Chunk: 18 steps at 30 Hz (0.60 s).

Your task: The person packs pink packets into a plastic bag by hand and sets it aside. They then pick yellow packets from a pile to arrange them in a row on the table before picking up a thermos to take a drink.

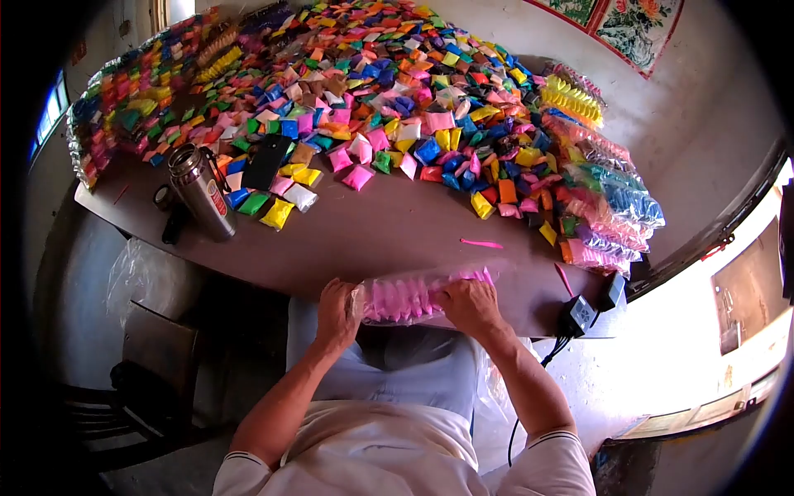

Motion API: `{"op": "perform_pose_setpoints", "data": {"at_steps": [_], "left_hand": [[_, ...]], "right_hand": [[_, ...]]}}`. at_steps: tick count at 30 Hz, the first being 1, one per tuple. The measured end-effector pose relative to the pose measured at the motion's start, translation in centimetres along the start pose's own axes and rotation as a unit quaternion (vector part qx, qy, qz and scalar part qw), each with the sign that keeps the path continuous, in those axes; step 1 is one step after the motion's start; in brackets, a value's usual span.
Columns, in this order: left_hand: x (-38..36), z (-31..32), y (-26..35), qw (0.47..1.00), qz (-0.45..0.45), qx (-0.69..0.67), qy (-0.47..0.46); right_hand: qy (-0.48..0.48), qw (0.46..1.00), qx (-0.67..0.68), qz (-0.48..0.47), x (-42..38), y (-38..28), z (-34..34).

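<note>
A clear plastic bag of pink packets [399,299] is held level at the table's near edge, above my lap. My left hand [340,309] is closed around the bag's left end. Toward its right end, my right hand [470,306] grips the plastic, with some pink showing beyond the knuckles. The packets stand in a row inside the bag. Parts of both hands' fingertips are hidden by the bag and the knuckles. On the table just beyond lies a thin pink plastic stick [481,243], touched by neither hand.
A large heap of small colourful packets [364,99] covers the far table [347,248]. Filled clear bags [616,198] are stacked at right. A steel flask [201,194] and black phone [266,163] stand left. Black adapters [577,316] with cables sit at the right edge.
</note>
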<state>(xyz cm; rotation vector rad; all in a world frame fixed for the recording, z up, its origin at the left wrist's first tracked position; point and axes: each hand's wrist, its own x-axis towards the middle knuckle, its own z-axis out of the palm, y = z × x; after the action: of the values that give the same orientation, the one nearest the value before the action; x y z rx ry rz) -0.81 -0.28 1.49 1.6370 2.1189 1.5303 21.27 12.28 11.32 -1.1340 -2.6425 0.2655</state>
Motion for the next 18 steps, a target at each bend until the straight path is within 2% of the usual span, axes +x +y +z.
{"op": "perform_pose_setpoints", "data": {"at_steps": [2, 4, 6, 7, 9, 10, 12, 13, 15, 17, 18], "left_hand": [[0.7, -0.1, 0.0, 1.0, 0.01, -0.013, 0.013], [1.0, -0.6, -0.5, 0.999, 0.013, -0.023, 0.02], [1.8, -1.1, -1.1, 0.997, 0.0, -0.058, -0.059], [2.1, -1.3, -0.5, 0.996, 0.0, -0.059, -0.065], [2.9, -1.8, 0.9, 0.993, -0.056, -0.102, -0.035], [3.3, -2.0, 1.0, 0.993, -0.054, -0.103, -0.037], [3.8, -2.8, 0.7, 0.988, -0.095, -0.074, -0.097], [3.8, -2.9, 0.6, 0.988, -0.094, -0.073, -0.097], [3.9, -3.1, 0.2, 0.98, -0.139, -0.068, -0.126], [3.8, -2.6, -0.7, 0.982, -0.131, -0.072, -0.118], [3.7, -2.4, -1.0, 0.983, -0.125, -0.077, -0.11]], "right_hand": [[-0.022, 1.0, 0.018, 0.002, 0.3, 0.8, -1.3], [0.005, 0.988, 0.157, 0.014, -0.1, 2.1, -3.7], [0.02, 0.981, 0.19, 0.014, -1.3, 2.5, -6.5], [0.039, 0.974, 0.221, 0.014, -2.0, 2.9, -7.5], [0.041, 0.975, 0.215, 0.032, -3.2, 4.4, -8.1], [0.042, 0.976, 0.208, 0.045, -3.8, 4.8, -8.2], [0.032, 0.977, 0.207, 0.035, -4.8, 4.9, -7.9], [0.021, 0.978, 0.206, 0.023, -5.4, 4.9, -7.6], [0.027, 0.987, 0.133, -0.09, -6.0, 4.7, -5.7], [0.056, 0.989, 0.026, -0.132, -5.9, 2.8, -3.9], [0.059, 0.989, 0.028, -0.131, -5.8, 2.3, -2.8]]}}
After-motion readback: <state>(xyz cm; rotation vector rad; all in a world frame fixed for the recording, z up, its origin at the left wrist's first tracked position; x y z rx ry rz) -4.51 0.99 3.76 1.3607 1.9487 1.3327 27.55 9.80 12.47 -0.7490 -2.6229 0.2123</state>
